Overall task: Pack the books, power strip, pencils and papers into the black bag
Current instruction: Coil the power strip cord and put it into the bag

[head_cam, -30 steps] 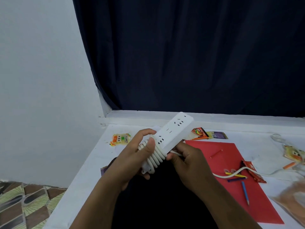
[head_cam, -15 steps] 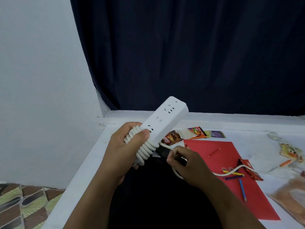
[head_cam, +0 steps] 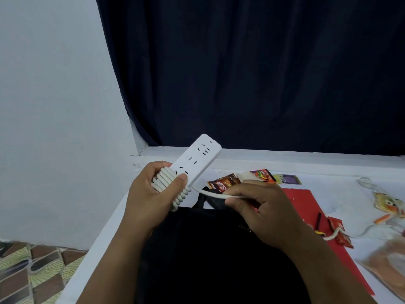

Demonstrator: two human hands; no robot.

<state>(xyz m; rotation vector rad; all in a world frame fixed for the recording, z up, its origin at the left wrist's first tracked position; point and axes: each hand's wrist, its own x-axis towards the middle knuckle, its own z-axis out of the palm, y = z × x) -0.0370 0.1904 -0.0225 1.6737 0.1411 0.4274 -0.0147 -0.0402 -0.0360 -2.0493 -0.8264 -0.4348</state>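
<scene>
black bag point(head_cam: 208, 255) shut, power strip point(head_cam: 195, 161) above it

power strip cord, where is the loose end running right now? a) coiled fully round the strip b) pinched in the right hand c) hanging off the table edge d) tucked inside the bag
b: the right hand pinches the cord while the left hand holds the power strip with coils round it.
</scene>
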